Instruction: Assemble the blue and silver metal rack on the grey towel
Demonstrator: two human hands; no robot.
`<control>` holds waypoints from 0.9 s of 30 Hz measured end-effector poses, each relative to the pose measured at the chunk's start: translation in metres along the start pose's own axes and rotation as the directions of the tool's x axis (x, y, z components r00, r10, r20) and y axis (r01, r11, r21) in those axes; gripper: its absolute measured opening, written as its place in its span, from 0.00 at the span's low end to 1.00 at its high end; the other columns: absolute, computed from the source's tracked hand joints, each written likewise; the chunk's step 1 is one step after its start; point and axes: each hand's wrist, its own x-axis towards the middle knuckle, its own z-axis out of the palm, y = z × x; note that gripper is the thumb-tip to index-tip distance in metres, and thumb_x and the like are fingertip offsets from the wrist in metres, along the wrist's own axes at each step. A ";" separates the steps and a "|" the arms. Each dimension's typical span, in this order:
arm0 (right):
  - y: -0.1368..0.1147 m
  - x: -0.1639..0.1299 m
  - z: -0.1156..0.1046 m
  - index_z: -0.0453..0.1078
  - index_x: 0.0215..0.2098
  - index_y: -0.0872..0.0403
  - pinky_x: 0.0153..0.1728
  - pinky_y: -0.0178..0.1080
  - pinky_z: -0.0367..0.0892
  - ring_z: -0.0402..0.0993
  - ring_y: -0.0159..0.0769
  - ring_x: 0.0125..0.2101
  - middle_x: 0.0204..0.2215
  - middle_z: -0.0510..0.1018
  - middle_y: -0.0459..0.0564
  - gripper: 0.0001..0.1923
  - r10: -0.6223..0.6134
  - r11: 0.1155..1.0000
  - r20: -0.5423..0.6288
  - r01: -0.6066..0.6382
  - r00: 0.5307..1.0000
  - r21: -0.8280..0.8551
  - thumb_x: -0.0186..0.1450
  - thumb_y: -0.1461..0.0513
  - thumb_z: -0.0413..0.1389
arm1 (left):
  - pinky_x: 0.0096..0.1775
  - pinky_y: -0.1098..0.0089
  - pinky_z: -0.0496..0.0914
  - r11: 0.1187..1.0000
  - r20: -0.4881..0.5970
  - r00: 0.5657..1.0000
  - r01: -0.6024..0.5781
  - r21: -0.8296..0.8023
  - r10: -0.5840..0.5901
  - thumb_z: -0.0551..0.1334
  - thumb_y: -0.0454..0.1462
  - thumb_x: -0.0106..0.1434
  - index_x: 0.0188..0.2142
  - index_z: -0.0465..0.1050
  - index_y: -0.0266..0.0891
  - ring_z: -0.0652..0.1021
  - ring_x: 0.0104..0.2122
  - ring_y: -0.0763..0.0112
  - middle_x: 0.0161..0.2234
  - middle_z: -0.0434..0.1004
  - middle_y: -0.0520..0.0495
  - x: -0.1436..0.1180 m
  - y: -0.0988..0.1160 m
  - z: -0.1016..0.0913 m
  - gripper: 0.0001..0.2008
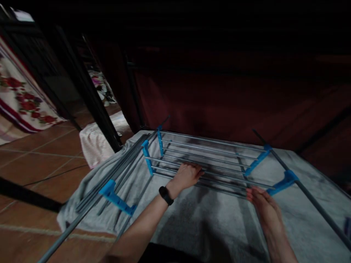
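Note:
A rack of grey metal tubes [210, 146] joined by blue plastic brackets [147, 157] lies partly assembled on a grey cloth. My left hand [188, 174], with a black band on the wrist, is closed over the front tubes near the middle of the rack. At the right end, my right hand [264, 206] has its fingers closed about the end of a front tube [225, 190], just left of a blue bracket [283, 182]. The fingertips partly hide that tube end. Another blue bracket [116, 197] sits on the long left pole [70, 224], with no crosstubes in it.
Loose grey tubes [120, 168] lie bundled on the cloth [189, 223] at left. A dark red fabric panel [214, 106] stands behind the rack. Black posts [87, 95] rise at left, beside a striped cloth [95, 146], tiled floor [55, 160] and a flowered blanket [26, 98].

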 end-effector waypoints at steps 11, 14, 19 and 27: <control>-0.013 0.005 0.033 0.62 0.61 0.55 0.56 0.54 0.60 0.71 0.50 0.51 0.50 0.76 0.60 0.23 -0.636 0.037 0.592 0.785 0.496 -0.618 0.72 0.55 0.43 | 0.39 0.65 0.69 1.000 -0.032 0.999 0.004 -0.017 -0.005 0.53 0.44 0.72 0.36 0.75 0.39 0.80 0.37 0.63 0.36 0.80 0.43 -0.006 0.003 0.008 0.16; -0.011 0.014 0.047 0.65 0.60 0.52 0.56 0.54 0.57 0.72 0.47 0.46 0.44 0.78 0.55 0.21 -0.568 -0.094 0.703 0.815 0.428 -0.572 0.73 0.55 0.45 | 0.41 0.63 0.68 1.000 -0.047 0.999 0.005 -0.015 -0.006 0.53 0.44 0.72 0.36 0.74 0.40 0.79 0.37 0.63 0.37 0.79 0.44 -0.005 0.003 0.011 0.15; -0.008 0.027 0.048 0.71 0.51 0.49 0.43 0.46 0.61 0.70 0.44 0.37 0.34 0.77 0.51 0.17 -0.522 -0.122 0.745 0.828 0.416 -0.548 0.73 0.54 0.46 | 0.50 0.58 0.64 0.998 -0.208 0.978 -0.003 -0.067 -0.011 0.54 0.43 0.72 0.43 0.73 0.41 0.75 0.42 0.63 0.40 0.77 0.44 -0.021 0.003 0.017 0.12; -0.008 0.029 0.045 0.72 0.50 0.49 0.42 0.44 0.60 0.70 0.42 0.36 0.35 0.77 0.51 0.16 -0.507 -0.114 0.750 0.830 0.425 -0.547 0.73 0.54 0.46 | 0.44 0.63 0.68 0.501 -0.512 0.098 0.422 -0.756 -0.854 0.50 0.49 0.70 0.37 0.66 0.42 0.72 0.39 0.63 0.37 0.71 0.45 -0.090 -0.082 0.029 0.15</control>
